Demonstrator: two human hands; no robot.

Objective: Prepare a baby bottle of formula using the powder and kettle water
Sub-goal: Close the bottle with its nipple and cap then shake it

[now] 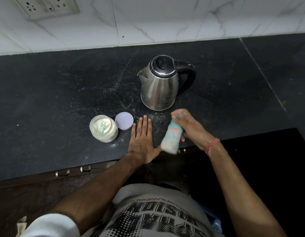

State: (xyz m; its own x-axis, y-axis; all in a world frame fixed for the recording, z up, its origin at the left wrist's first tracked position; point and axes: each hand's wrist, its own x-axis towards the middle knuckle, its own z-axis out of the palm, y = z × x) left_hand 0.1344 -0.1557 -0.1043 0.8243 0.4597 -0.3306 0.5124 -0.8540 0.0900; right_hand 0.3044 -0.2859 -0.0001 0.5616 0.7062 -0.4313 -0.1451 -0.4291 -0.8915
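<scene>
Milky baby bottle [171,136] blurs in the gripping right hand [189,128], apparently shaking to mix; left hand [143,139] lies flat, bracing on the tabletop's [45,100] front edge

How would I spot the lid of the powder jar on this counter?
Start at the steel electric kettle on the black stone counter and look toward its near left. There stands an open clear jar of pale powder; the lid lies flat beside its right side, the only lilac round disc there.
</scene>
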